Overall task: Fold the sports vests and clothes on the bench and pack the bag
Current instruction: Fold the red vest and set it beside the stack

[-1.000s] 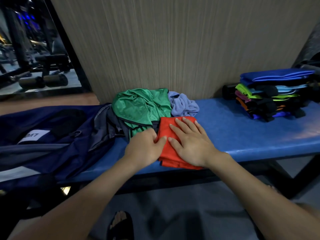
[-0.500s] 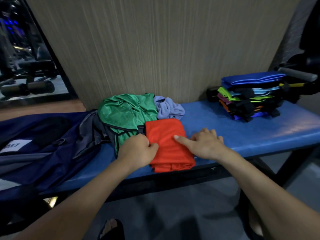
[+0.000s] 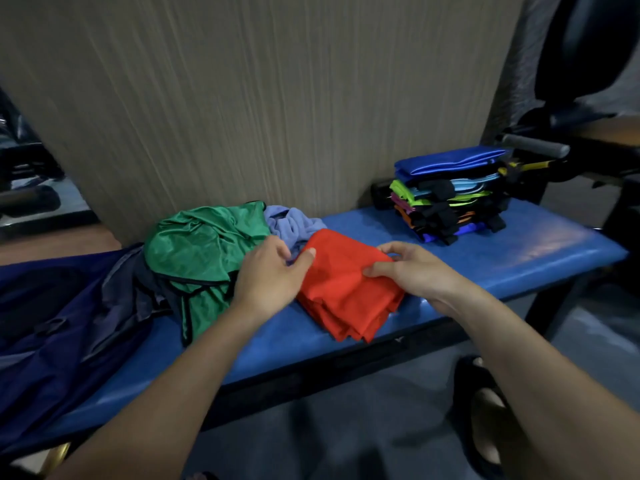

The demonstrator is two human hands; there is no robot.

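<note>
A folded red vest (image 3: pixel 343 289) lies tilted on the blue bench (image 3: pixel 502 258), its far end raised. My left hand (image 3: pixel 270 275) pinches its left edge between thumb and fingers. My right hand (image 3: pixel 412 268) pinches its right edge. Left of the red vest is a crumpled green vest (image 3: pixel 204 251), and behind it a crumpled pale blue cloth (image 3: pixel 291 225). A stack of folded vests (image 3: pixel 450 195) stands at the bench's right end. The dark blue bag (image 3: pixel 52 327) lies open on the left end.
A wood-grain wall panel (image 3: pixel 263 98) stands right behind the bench. Gym equipment with a grey padded handle (image 3: pixel 533 147) is close to the stack on the right. A sandalled foot (image 3: pixel 485 410) is on the grey floor below.
Both hands went from lying on the flat red vest to pinching its two sides; the vest is now lifted at the far end and turned. The camera swung left.
</note>
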